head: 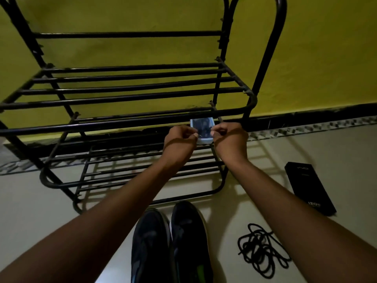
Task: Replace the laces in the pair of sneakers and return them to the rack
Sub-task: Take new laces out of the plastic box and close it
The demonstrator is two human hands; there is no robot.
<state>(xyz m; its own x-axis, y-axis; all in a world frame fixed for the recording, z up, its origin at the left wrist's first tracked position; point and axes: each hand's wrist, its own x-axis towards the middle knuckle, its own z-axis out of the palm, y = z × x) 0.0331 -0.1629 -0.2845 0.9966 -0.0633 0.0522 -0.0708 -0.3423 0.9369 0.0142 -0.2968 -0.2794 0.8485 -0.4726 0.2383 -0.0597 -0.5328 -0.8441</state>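
The black metal rack fills the upper left of the frame, against a yellow-green wall. At the bottom centre the pair of dark sneakers stands side by side on the pale floor, toes towards the rack. Just above the middle, my left hand pinches the left edge of a small pale-blue packet with curled fingers (something dark shows inside it, I cannot tell what). My right hand pinches its right edge. Lower right, a loose black lace lies tangled on the floor. A long black box lies beyond it.
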